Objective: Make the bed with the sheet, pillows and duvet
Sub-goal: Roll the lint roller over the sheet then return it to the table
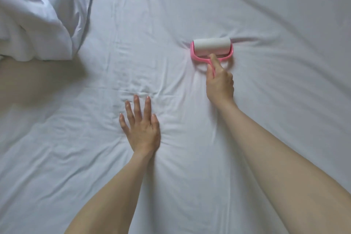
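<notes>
Covering the bed, sheet (190, 2) wrinkled; duvet (38, 15) bunched far left. Left hand (141, 129) flat, fingers spread, pinning cloth. Right hand (220, 80) clamped on lint roller (211, 48) handle. Risk: dragging fabric into fresh creases.

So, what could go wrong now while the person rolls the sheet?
The right hand pushes the lint roller into a fold, so the sheet may bunch up ahead of it. The left hand presses flat over creases and may set them. The heaped duvet might slide onto the rolled area.
</notes>
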{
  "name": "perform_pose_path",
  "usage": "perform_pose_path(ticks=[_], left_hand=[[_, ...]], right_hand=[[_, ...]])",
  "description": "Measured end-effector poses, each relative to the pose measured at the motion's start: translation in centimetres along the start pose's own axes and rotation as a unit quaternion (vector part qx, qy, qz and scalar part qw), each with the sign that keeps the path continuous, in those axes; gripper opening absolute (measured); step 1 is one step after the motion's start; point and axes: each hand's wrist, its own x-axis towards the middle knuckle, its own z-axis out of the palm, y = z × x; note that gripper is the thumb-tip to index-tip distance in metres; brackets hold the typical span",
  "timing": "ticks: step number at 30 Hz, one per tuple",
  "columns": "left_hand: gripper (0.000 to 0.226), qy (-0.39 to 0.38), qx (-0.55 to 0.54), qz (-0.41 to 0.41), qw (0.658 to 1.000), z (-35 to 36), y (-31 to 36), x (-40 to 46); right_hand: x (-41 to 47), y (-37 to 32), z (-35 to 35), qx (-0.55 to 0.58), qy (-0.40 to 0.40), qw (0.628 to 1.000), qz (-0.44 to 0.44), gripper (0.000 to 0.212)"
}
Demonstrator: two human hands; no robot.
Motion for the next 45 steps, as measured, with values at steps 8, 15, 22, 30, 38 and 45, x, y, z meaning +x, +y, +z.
perform_pose_path(ticks=[8, 15, 22, 30, 38, 45], left_hand=[[0.063, 0.023, -0.011, 0.014, 1.0, 1.5, -0.8, 0.2], [0.063, 0.019, -0.012, 0.021, 1.0, 1.7, -0.9, 0.4], [0.061, 0.021, -0.023, 0.023, 0.999, 1.7, -0.8, 0.5], [0.059, 0.021, -0.01, 0.037, 0.999, 0.8, -0.6, 0.1], [0.055, -0.045, -0.018, 0.025, 0.999, -2.4, 0.2, -0.8], [0.05, -0.105, -0.172, 0.079, 0.976, -4.8, 1.3, -11.1]], right_hand=[[9.3, -5.8, -1.3, -0.019, 0.005, 0.999, -0.035, 0.042], [11.7, -8.5, -1.7, -0.05, 0.016, 0.998, -0.038, 0.042], [5.6, -3.6, -1.6, -0.059, 0.012, 0.997, -0.043, 0.044], [-7.8, 4.9, -0.3, -0.055, 0.017, 0.998, -0.015, 0.043], [-22.4, 13.1, -0.5, -0.052, 0.008, 0.999, 0.016, 0.045], [-35.3, 19.7, -1.3, -0.076, -0.023, 0.996, 0.036, 0.047]])
